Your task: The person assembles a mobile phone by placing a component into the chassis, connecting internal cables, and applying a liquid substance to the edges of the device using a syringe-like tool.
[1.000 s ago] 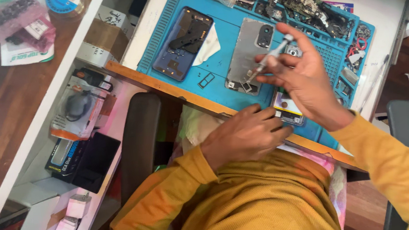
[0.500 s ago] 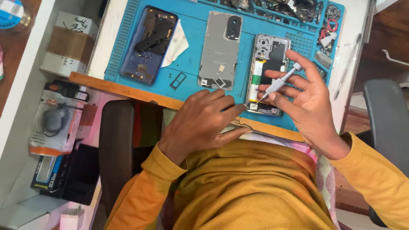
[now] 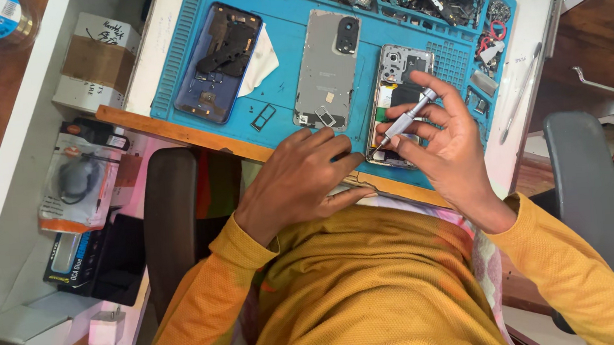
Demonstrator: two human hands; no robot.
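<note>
Head view: your right hand [image 3: 458, 149] is pinching a screwdriver [image 3: 403, 119] over the opened phone [image 3: 396, 85]; left hand [image 3: 297, 180] is steadying it, flat, holding nothing; back cover [image 3: 328, 68] already off, internals still in.

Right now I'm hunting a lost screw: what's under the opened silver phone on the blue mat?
Only the blue mat shows around the opened phone. The phone, right hand and screwdriver cover whatever lies beneath.

Taped white carton [image 3: 96, 61] upper left — orange-edged blister pack [image 3: 78, 182] below it.
</note>
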